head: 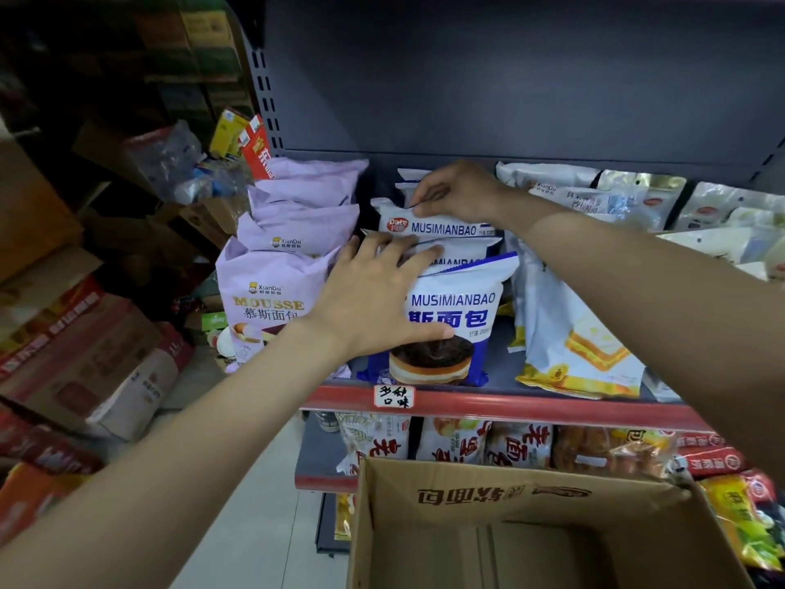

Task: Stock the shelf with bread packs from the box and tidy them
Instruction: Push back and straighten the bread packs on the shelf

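Note:
A row of blue-and-white MUSIMIANBAO bread packs (452, 316) stands one behind another on the grey shelf (488, 405). My left hand (378, 295) lies flat with spread fingers on the front pack, fingertips over the top edge of the pack behind. My right hand (456, 191) pinches the top seam of a pack further back in the row (429, 225). The brown cardboard box (522, 499) sits open below the shelf, its visible inside bare.
Lilac MOUSSE bread packs (272, 286) stand to the left of the row, white-and-yellow packs (569, 333) to the right. A lower shelf holds more bread packs (518, 444). Cardboard cartons (85, 359) are stacked on the floor at the left.

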